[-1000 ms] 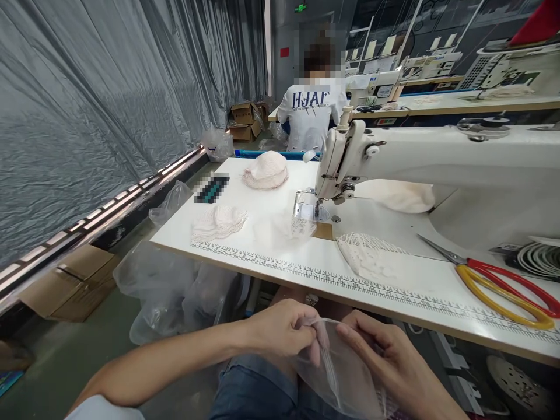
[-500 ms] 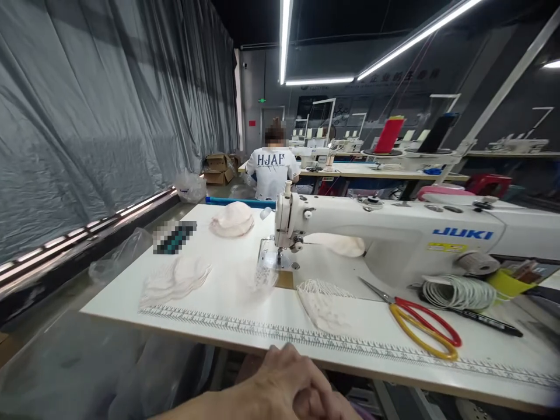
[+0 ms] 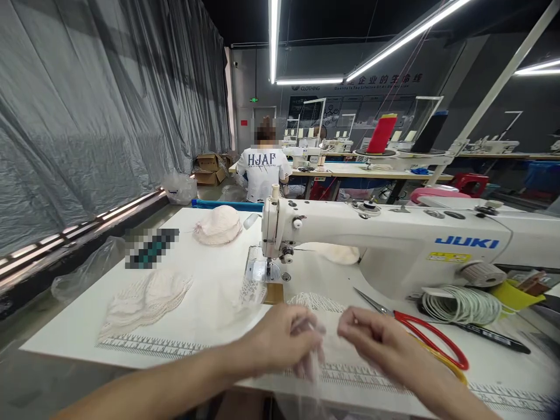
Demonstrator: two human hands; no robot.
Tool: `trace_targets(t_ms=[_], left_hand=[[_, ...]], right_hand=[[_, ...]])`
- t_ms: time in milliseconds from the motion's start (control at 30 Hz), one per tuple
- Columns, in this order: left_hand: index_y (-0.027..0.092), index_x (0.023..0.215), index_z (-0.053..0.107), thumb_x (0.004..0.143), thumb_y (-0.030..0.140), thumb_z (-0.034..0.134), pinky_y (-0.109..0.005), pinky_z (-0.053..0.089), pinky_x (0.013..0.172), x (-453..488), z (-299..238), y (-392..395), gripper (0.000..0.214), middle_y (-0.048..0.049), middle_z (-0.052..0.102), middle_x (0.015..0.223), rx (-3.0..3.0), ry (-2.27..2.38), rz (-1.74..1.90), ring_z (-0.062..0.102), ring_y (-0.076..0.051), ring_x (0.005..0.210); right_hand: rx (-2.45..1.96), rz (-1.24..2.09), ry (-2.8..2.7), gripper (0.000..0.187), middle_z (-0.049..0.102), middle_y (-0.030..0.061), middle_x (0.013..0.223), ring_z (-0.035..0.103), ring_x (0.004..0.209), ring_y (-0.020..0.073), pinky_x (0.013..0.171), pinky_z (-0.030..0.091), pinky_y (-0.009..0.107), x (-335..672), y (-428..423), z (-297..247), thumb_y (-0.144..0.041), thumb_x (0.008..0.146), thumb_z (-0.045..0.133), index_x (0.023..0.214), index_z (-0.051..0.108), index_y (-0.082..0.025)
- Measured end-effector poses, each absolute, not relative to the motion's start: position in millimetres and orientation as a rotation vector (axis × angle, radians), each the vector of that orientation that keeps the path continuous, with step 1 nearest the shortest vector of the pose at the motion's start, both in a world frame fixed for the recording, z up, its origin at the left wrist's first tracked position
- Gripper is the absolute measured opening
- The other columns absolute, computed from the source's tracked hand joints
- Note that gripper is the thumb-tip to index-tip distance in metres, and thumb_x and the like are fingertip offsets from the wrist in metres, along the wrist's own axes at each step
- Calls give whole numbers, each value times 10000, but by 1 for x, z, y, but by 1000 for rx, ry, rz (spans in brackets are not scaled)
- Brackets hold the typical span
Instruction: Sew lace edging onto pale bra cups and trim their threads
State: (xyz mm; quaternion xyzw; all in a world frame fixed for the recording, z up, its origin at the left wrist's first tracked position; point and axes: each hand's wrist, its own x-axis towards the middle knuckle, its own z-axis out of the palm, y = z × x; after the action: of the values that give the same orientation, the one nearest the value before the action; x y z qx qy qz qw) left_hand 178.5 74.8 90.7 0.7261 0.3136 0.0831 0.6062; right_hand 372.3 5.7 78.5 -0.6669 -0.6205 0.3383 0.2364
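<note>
Over the table's front edge, my left hand (image 3: 293, 341) is closed on a sheer whitish strip (image 3: 308, 385) that hangs down, blurred; its kind is unclear. My right hand (image 3: 371, 335) is beside it with fingertips pinched; whatever they hold is too small to make out. Beneath and behind both hands lies a cream fabric piece with a lacy edge (image 3: 317, 301), partly covered. A white sewing machine (image 3: 394, 233) stands behind, and another lacy piece (image 3: 252, 290) lies by its presser foot (image 3: 269, 268). Red-and-yellow scissors (image 3: 431, 335) lie near my right forearm, which partly hides the yellow handle.
Stacked cream lacy pieces (image 3: 144, 297) lie at left, with a rounded cream pile (image 3: 219, 224) farther back. A printed ruler strip (image 3: 149, 345) runs along the table's front. Coiled white cord (image 3: 459, 303) and a black marker (image 3: 496, 338) lie at right. A co-worker (image 3: 265, 169) sits ahead.
My hands were together below the table edge; now they are raised above it and apart, with the sheer strip hanging from my left hand. The view has shifted slightly.
</note>
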Motion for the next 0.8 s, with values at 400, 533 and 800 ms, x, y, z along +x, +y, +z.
trace_targets(t_ms=[400, 533, 800], left_hand=[[197, 1130, 540, 755, 401, 638, -406, 450, 787, 201, 64, 134, 438, -43, 625, 878, 2402, 869, -43, 577, -272, 891], [213, 1049, 554, 803, 429, 597, -380, 456, 761, 198, 68, 127, 331, -30, 600, 921, 2541, 858, -87, 575, -244, 855], [215, 1149, 509, 859, 311, 575, -387, 422, 874, 139, 77, 112, 313, -70, 512, 1126, 2744, 882, 294, 497, -232, 1013]], right_hand=[[-2074, 268, -1971, 128, 591, -43, 559, 555, 571, 176, 495, 300, 239, 417, 77, 43, -340, 831, 520, 739, 535, -253], [-2099, -1, -1973, 128, 680, 48, 783, 620, 724, 254, 615, 404, 350, 415, 69, 49, -277, 858, 468, 875, 584, -225], [-1256, -570, -2282, 397, 631, 38, 1212, 612, 1014, 232, 775, 473, 331, 389, 24, -9, -420, 876, 481, 1237, 546, -267]])
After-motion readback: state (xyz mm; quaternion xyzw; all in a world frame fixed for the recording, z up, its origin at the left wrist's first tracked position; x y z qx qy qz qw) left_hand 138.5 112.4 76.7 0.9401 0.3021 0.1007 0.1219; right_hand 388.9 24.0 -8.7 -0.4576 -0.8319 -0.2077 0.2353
